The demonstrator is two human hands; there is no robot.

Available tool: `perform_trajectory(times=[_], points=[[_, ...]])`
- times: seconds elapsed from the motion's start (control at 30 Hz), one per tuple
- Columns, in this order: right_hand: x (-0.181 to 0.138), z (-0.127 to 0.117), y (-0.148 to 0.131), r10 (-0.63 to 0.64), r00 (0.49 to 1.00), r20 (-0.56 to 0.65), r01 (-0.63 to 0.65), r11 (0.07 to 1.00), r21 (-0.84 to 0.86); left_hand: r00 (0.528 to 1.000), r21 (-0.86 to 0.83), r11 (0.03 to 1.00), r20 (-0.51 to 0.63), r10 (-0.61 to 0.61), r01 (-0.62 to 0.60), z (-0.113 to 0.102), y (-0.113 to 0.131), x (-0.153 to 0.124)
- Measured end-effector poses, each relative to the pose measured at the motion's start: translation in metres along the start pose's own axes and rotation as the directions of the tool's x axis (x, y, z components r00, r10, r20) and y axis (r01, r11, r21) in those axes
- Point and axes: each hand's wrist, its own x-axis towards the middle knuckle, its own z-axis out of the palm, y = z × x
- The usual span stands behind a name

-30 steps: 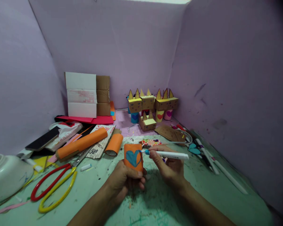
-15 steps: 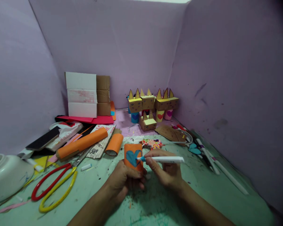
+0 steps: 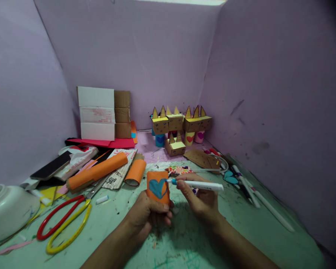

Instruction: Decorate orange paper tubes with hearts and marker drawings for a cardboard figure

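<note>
My left hand grips an orange paper-covered tube upright, thumb across its lower front. On the tube's face is a blue heart, mostly coloured in, with some orange showing on its right side. My right hand pinches a white marker with a blue tip. That tip meets the heart's upper right edge. A small marker cap lies on the table left of my left hand, near scissors with one red and one yellow handle.
Orange rolls and an orange tube lie to the left, behind the scissors. A white bowl stands at far left. Cardboard figures with pointed ears stand at the back. Several markers and cardboard scraps lie at right.
My right hand has shifted slightly right, taking the marker tip from inside the heart to its upper right edge. My left hand and the orange tube have barely moved.
</note>
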Motion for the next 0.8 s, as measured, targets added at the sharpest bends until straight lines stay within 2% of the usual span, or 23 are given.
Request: perform_trajectory(times=[0.2,0.47,0.6,0.7,0.8], points=[[0.0005,-0.0008,0.0005,-0.004,1.0,0.004,0.004,1.0,0.015,1.0,0.015,1.0,-0.002,-0.007,0.007,0.0008,0.0025,-0.0014],[-0.0015,-0.0005,-0.0056,-0.104,0.978,0.179,0.085,0.99,0.113,1.0,0.012,1.0,0.007,0.009,-0.009,0.0003,0.0011,-0.0009],[0.0007,-0.0005,-0.0084,-0.137,0.964,0.228,0.107,0.984,0.139,1.0,0.015,1.0,-0.002,-0.006,0.006,0.0013,0.0019,-0.0024],[-0.0003,-0.0008,-0.007,-0.12,0.97,0.209,0.097,0.988,0.116,1.0,0.006,1.0,-0.002,0.007,-0.007,0.0016,0.0021,-0.0033],[-0.0022,-0.0012,-0.0032,-0.059,0.991,0.121,0.05,0.996,0.071,1.0,0.003,1.0,0.005,0.009,-0.009,0.0018,0.0024,-0.0035]])
